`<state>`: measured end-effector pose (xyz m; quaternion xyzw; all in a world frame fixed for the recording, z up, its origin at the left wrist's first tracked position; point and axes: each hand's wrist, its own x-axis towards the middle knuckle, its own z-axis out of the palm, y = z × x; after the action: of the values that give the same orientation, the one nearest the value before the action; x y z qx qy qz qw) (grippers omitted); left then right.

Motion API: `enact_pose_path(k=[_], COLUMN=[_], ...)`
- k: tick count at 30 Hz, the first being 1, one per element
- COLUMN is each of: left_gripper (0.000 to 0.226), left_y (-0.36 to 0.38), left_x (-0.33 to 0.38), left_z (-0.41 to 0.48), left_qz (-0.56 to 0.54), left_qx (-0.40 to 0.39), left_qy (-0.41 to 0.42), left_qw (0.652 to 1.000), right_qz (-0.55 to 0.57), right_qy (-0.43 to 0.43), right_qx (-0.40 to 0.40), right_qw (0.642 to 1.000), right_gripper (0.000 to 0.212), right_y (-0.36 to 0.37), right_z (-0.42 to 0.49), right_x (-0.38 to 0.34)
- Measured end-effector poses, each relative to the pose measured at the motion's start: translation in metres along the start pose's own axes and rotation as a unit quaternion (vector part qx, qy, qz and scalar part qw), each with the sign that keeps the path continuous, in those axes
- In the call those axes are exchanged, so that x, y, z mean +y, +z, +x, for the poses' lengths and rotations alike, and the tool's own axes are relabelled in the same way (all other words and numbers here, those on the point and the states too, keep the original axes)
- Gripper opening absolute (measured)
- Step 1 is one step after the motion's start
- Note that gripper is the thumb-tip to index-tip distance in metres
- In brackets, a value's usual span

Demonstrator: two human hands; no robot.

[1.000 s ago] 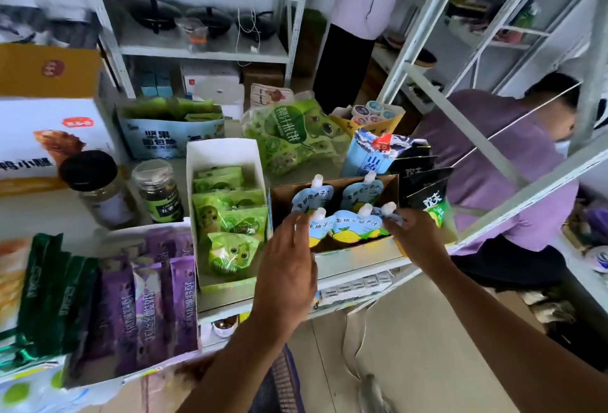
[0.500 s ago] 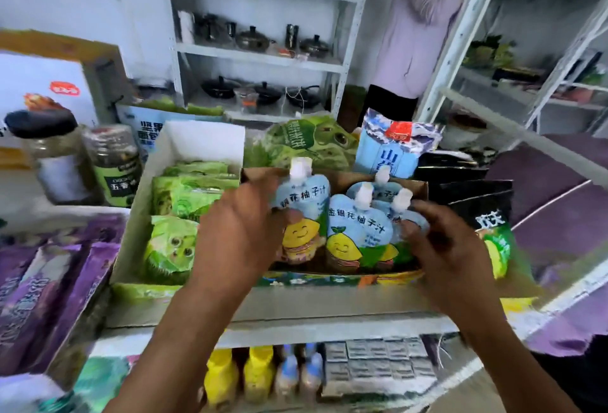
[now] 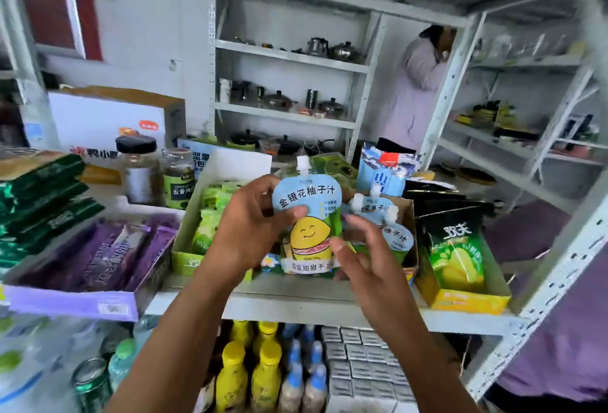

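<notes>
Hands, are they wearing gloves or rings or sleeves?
No gloves: the left hand and the right hand are both bare. No ring, watch or bracelet shows on either. The left forearm and the right forearm are bare too, with no sleeve in view.

Across front blue pouch (image 3: 306, 215): 金银花柚子汁. On white band at its foot, partly readable: 甜甜不. Same title on second pouch (image 3: 376, 208) behind, visible part 花柚子汁. On third pouch (image 3: 396, 237): 柚子汁. On green jar label (image 3: 179, 189): 五香, rest cut off. On white carton (image 3: 105, 123): 鸭小, ends hidden. On blue box (image 3: 201, 159): 坚果. On pale blue bag (image 3: 381, 179): 山. On black-green bag (image 3: 457, 248): two white characters, too unclear to read.
</notes>
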<state>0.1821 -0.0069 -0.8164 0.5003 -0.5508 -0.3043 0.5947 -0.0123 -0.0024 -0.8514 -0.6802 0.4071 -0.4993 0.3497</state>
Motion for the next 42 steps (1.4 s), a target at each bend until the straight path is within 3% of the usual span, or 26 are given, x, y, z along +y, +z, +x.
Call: enact_pose_path(k=[2, 5, 8, 10, 13, 15, 17, 18, 19, 22, 24, 27, 30, 34, 36, 38, 40, 42], left_gripper=[0.022, 0.023, 0.020, 0.020, 0.029, 0.035, 0.037, 0.042, 0.046, 0.040, 0.032, 0.028, 0.028, 0.026, 0.036, 0.046, 0.040, 0.047], left_y=[0.000, 0.006, 0.011, 0.013, 0.017, 0.022, 0.026, 0.027, 0.026, 0.016, 0.008, -0.001, -0.003, -0.001, -0.002, -0.002, -0.001, 0.000], left_x=[0.013, 0.027, 0.038, 0.042, 0.038, 0.037, 0.041, 0.044, 0.046, 0.052, 0.054, 0.054, 0.058, 0.065, 0.066, 0.059, 0.048, 0.042], left_z=[-0.015, -0.037, -0.060, -0.073, -0.087, -0.096, -0.111, -0.118, -0.123, -0.121, -0.115, -0.109, -0.108, -0.102, -0.099, -0.093, -0.085, -0.072], left_qz=[-0.055, -0.129, -0.170, -0.178, -0.211, -0.178, -0.183, -0.212, -0.240, -0.299, -0.346, -0.345, -0.334, -0.333, -0.333, -0.300, -0.266, -0.273], left_qx=[-0.025, -0.036, -0.032, -0.030, 0.024, 0.085, 0.059, 0.020, -0.012, -0.015, -0.002, -0.005, -0.020, -0.006, -0.027, -0.073, -0.096, -0.088], left_qy=[-0.013, -0.021, -0.030, -0.037, -0.035, -0.009, 0.005, -0.002, -0.013, -0.029, -0.045, -0.043, -0.037, -0.026, -0.014, 0.025, 0.039, 0.015], left_qw=[0.998, 0.991, 0.985, 0.983, 0.977, 0.980, 0.981, 0.977, 0.971, 0.954, 0.937, 0.937, 0.942, 0.943, 0.942, 0.951, 0.958, 0.958], right_qz=[0.134, 0.337, 0.495, 0.536, 0.499, 0.385, 0.180, 0.104, 0.054, -0.035, -0.080, -0.056, 0.071, 0.183, 0.299, 0.509, 0.637, 0.642], right_qy=[0.108, 0.215, 0.221, 0.205, 0.204, 0.150, 0.044, -0.009, -0.050, -0.119, -0.158, -0.208, -0.171, -0.099, -0.021, 0.044, 0.053, 0.071], right_qx=[-0.035, -0.087, -0.146, -0.140, -0.084, -0.033, 0.026, 0.047, 0.063, 0.095, 0.086, 0.059, 0.030, 0.031, 0.008, -0.053, -0.143, -0.144], right_qw=[0.984, 0.912, 0.828, 0.807, 0.838, 0.910, 0.982, 0.993, 0.995, 0.988, 0.980, 0.975, 0.982, 0.978, 0.954, 0.858, 0.755, 0.750], right_gripper=[0.035, 0.072, 0.089, 0.095, 0.107, 0.113, 0.068, 0.053, 0.053, 0.086, 0.095, 0.083, 0.064, 0.056, 0.072, 0.080, 0.064, 0.046], right_y=[0.008, 0.017, 0.026, 0.028, 0.030, 0.032, 0.039, 0.042, 0.044, 0.046, 0.045, 0.043, 0.042, 0.038, 0.037, 0.038, 0.040, 0.040], right_z=[-0.014, -0.040, -0.065, -0.076, -0.083, -0.088, -0.096, -0.098, -0.099, -0.099, -0.106, -0.117, -0.121, -0.121, -0.117, -0.108, -0.105, -0.096], right_x=[-0.006, -0.014, -0.029, -0.036, -0.046, -0.053, -0.059, -0.058, -0.057, -0.046, -0.047, -0.055, -0.062, -0.066, -0.063, -0.055, -0.050, -0.046])
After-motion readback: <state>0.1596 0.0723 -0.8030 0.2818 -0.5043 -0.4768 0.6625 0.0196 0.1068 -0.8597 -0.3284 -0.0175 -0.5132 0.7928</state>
